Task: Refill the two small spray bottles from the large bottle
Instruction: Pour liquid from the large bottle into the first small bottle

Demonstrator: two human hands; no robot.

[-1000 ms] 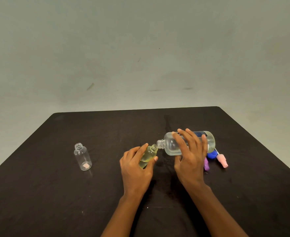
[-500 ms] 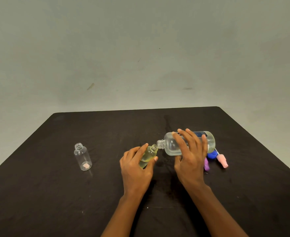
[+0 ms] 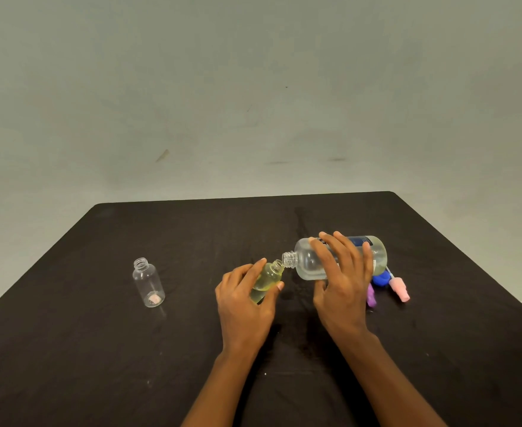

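Two bottles meet mouth to mouth above the middle of the table (image 3: 191, 241). Our right hand (image 3: 343, 282) grips the large bottle (image 3: 310, 265) from above, with the fingers spread and curled over its body and the thumb beneath. It lies almost level, its long axis running left to right, its threaded mouth pointing left and its base to the right. Our left hand (image 3: 244, 300) wraps fingers and thumb round the small bottle (image 3: 269, 275), which leans with its mouth up and to the right, right at the large bottle's mouth. We cannot tell whether the rims touch. Pale yellow liquid shows inside the small bottle. Well to the left, the other small bottle (image 3: 148, 283) stands upright on the table with its mouth open, apart from both hands. Just beyond our right hand, a blue cap (image 3: 380, 278), a pink spray top (image 3: 400, 289) and a purple spray top (image 3: 371, 295) lie close together on the table.
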